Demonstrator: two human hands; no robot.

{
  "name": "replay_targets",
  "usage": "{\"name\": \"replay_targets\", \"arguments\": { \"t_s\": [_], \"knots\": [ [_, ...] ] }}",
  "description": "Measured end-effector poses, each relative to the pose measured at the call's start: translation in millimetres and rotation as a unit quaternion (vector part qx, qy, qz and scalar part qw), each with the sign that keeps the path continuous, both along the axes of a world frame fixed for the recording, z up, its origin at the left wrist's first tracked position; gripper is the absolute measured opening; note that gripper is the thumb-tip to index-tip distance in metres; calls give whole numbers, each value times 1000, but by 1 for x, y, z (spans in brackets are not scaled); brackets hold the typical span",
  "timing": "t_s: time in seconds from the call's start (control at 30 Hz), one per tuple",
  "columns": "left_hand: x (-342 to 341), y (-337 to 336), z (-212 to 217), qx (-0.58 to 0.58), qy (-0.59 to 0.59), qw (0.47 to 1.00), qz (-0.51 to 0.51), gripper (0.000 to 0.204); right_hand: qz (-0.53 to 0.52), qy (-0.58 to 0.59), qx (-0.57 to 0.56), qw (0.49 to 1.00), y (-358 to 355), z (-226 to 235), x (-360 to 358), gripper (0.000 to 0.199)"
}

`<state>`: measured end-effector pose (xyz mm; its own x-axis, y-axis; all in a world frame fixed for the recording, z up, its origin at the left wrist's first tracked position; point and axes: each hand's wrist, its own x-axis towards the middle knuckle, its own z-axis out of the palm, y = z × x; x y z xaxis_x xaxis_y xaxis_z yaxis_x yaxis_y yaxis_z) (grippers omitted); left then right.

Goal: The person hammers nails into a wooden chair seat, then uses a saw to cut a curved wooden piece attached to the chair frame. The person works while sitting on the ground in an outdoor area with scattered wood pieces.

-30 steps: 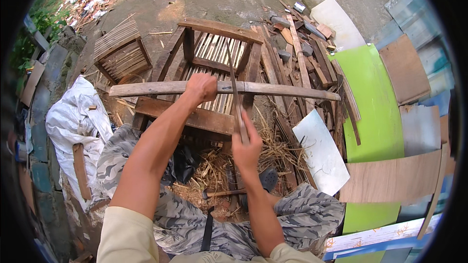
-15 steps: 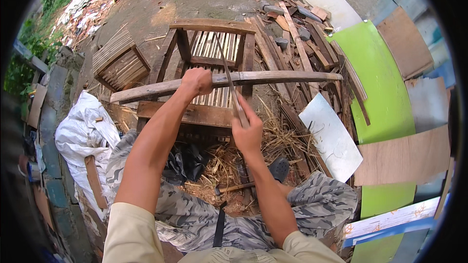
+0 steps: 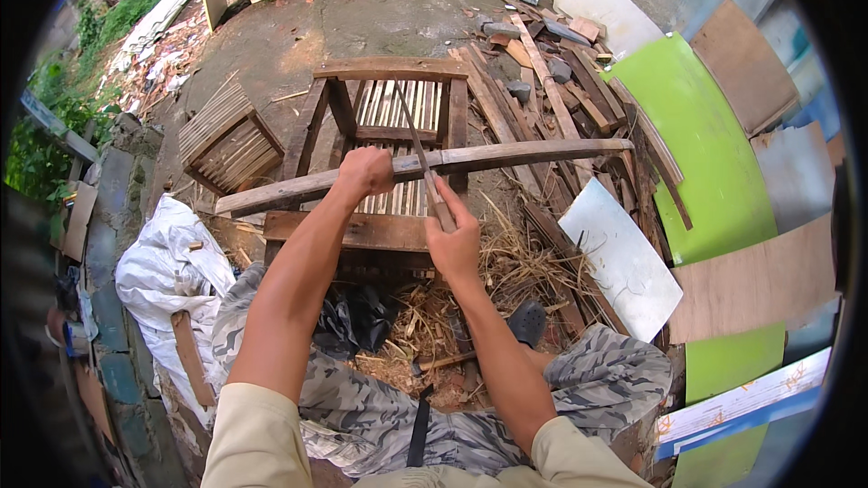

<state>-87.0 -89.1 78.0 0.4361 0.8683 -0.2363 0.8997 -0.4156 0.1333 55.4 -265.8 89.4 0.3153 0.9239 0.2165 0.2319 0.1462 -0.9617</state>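
A long, slightly curved wooden rail [image 3: 524, 152] lies crosswise over a slatted wooden frame [image 3: 348, 230]. My left hand [image 3: 365, 171] is closed around the rail, left of its middle. In my right hand [image 3: 455, 239] is the wooden handle of what looks like a handsaw [image 3: 412, 126], its narrow blade seen almost edge-on. The blade crosses the rail just right of my left hand and points away from me. My right index finger stretches along the handle. The blade's teeth and any cut under it cannot be made out.
A small slatted wooden piece [image 3: 231, 136] stands at left, above a white sack [image 3: 167, 258]. Stacked boards and rubble [image 3: 565, 81] lie at right beside green sheeting [image 3: 696, 145] and a pale panel [image 3: 619, 258]. Shavings [image 3: 448, 389] and a black bag [image 3: 357, 316] lie between my legs.
The view has tilted up slightly, so the frame sits lower in the picture. Both hands keep their grips, and the blade stays across the rail at about the same spot.
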Motion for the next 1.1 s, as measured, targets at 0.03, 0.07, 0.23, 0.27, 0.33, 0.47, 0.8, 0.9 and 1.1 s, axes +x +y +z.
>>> {"name": "replay_targets", "arguments": {
  "t_s": [0.03, 0.07, 0.23, 0.27, 0.33, 0.47, 0.8, 0.9, 1.1],
  "knots": [
    [-8, 4, 0, -2, 7, 1000, 4, 27, -4, -6, -9, 1000, -5, -2, -7, 55],
    [-20, 7, -6, -8, 10, 1000, 12, 27, -3, -15, -23, 1000, -26, -9, -15, 56],
    [-19, 2, -13, 0, 5, 1000, -4, 24, 36, -19, -41, 998, -190, 13, -3, 60],
    [-20, 1, -16, -5, 4, 1000, 1, 24, 31, -16, -45, 998, -182, 11, -1, 60],
    [-18, 2, -19, -12, 0, 1000, 1, 23, 13, -11, -51, 999, -142, 6, 0, 60],
    [-14, 6, -18, -2, -17, 1000, -7, 23, 1, -62, -40, 997, -33, -16, -4, 60],
    [-21, 10, -14, -30, -4, 999, 14, 24, 22, -26, -39, 999, -109, 14, -7, 59],
    [-9, 8, -14, -42, -9, 999, 0, 24, 13, -19, -67, 997, -17, 0, -1, 57],
    [-20, 3, -7, -32, -8, 999, 22, 25, 25, -37, -79, 996, -117, 7, -11, 57]
  ]
}}
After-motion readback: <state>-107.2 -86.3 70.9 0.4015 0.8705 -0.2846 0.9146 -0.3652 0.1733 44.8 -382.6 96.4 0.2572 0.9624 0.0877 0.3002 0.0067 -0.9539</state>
